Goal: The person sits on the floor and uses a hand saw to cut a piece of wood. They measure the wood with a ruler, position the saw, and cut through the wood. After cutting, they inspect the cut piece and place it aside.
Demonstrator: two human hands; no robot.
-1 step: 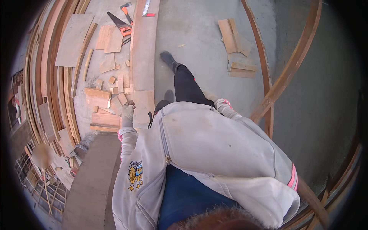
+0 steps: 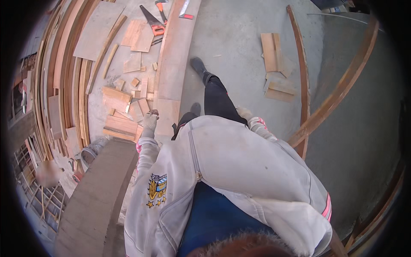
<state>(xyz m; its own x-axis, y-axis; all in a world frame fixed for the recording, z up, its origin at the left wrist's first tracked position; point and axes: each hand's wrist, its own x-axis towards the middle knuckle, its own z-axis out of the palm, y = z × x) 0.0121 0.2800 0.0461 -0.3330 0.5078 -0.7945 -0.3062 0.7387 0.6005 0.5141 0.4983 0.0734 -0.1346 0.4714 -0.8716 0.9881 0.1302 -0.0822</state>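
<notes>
I look down at my own body: a pale grey jacket (image 2: 239, 167), black trousers and a dark shoe (image 2: 198, 65) stepping forward on the concrete floor. My left hand (image 2: 150, 121), in a whitish glove, is raised in front of my chest with the fingers curled; something small and dark shows at its top, too small to identify. It hovers over the near end of a long, slightly curved plank (image 2: 175, 55). My right hand (image 2: 246, 113), also gloved, sits by my right hip above a pink cuff, and its fingers are mostly hidden.
Wood offcuts (image 2: 117, 107) litter the floor to the left. A handsaw with an orange handle (image 2: 152, 22) and a metal square (image 2: 186, 9) lie at the top. Bent wooden strips (image 2: 303, 77) and short boards (image 2: 274, 53) are on the right. A dark board (image 2: 96, 197) lies lower left.
</notes>
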